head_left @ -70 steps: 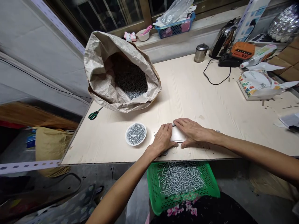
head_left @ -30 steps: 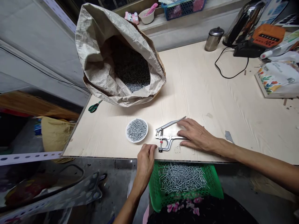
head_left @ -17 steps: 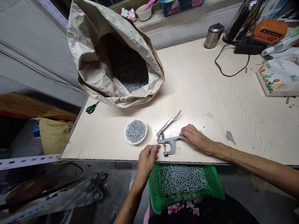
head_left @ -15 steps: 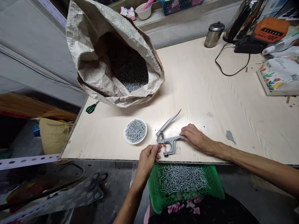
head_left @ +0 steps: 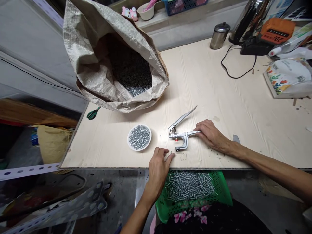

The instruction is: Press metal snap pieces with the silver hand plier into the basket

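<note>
My right hand (head_left: 211,135) is closed around the lower handle of a pair of grey snap-fastener pliers (head_left: 185,138), which lies on its side. Its upper handle is spread wide, with a spring and a red part near the jaw. Below and left of that jaw, at the table's front edge, my left hand (head_left: 158,164) has thumb and forefinger apart. A tiny metal piece (head_left: 171,152) is by the thumb tip, too small to name. Left of the pliers stands a white bowl (head_left: 128,144) of small silvery spring-like pieces (head_left: 139,136).
A large woven sack (head_left: 85,58) of dark and silvery pieces stands at the back left, near green-handled scissors (head_left: 92,114). Below the table edge sits a green basket (head_left: 162,211) of silvery pieces. A metal canister (head_left: 219,36) and an orange battery (head_left: 277,31) are at the back right.
The pliers have moved up and slightly right with my right hand. My left hand has come away from the jaw, and its thumb and forefinger have parted; a tiny piece shows beside them.
</note>
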Available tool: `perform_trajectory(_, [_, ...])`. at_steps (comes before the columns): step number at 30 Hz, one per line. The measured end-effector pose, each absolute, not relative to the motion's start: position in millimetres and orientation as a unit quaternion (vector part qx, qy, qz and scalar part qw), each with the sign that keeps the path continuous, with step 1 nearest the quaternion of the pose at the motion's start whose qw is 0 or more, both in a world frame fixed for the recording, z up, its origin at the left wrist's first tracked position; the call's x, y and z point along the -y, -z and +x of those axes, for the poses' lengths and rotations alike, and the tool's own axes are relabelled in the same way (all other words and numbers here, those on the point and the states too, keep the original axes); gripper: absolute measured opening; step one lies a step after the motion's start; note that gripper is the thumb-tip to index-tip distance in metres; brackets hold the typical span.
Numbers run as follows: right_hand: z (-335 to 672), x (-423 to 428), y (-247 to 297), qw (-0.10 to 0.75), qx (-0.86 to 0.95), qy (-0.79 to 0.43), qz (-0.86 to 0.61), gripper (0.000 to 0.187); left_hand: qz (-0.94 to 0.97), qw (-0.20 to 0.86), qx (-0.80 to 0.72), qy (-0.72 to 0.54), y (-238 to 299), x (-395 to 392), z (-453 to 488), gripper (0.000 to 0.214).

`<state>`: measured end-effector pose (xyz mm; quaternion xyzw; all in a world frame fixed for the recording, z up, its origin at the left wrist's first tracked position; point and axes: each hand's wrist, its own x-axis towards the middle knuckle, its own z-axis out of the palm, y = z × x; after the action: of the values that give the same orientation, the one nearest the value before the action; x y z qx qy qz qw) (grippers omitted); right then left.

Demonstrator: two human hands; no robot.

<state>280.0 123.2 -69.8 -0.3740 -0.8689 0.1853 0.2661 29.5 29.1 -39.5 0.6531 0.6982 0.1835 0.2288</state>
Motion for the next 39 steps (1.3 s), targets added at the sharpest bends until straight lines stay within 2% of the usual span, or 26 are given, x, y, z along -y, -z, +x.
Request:
perform_trajectory(9, [290, -115, 57, 0.168, 0.907, -0.159, -0.352, 0.031, 0.752, 0.096, -0.647, -0.086, 43, -25, 29, 0.02])
perform_trajectory(13, [283, -111, 45, 0.147, 0.916, -0.126, -0.352, 0.032, 0.777, 0.088, -0.62, -0.065, 48, -24, 27, 0.023])
perform_trajectory(17, [275, -108, 47, 0.14, 0.914, -0.108, -0.364, 0.028, 0.741, 0.19, -0.627, -0.148, 46, -31, 26, 0.021])
perform_trajectory(19, [273, -108, 53, 0.141, 0.914, -0.109, -0.365, 0.025, 0.649, 0.316, -0.656, -0.22, 42, -38, 26, 0.019])
perform_trajectory(22, [271, -109, 62, 0.148, 0.911, -0.112, -0.368, 0.023, 0.426, 0.545, -0.658, -0.297, 36, -48, 25, 0.031])
perform_trajectory(25, [270, -109, 66, 0.154, 0.912, -0.107, -0.365, 0.022, 0.28, 0.66, -0.614, -0.329, 33, -54, 27, 0.041])
perform_trajectory(29, [271, -109, 67, 0.164, 0.918, -0.095, -0.349, 0.022, 0.26, 0.67, -0.609, -0.337, 36, -54, 37, 0.04])
perform_trajectory(39, [276, -100, 66, 0.185, 0.931, 0.019, -0.313, 0.024, 0.317, 0.601, -0.655, -0.33, 39, -44, 58, 0.043])
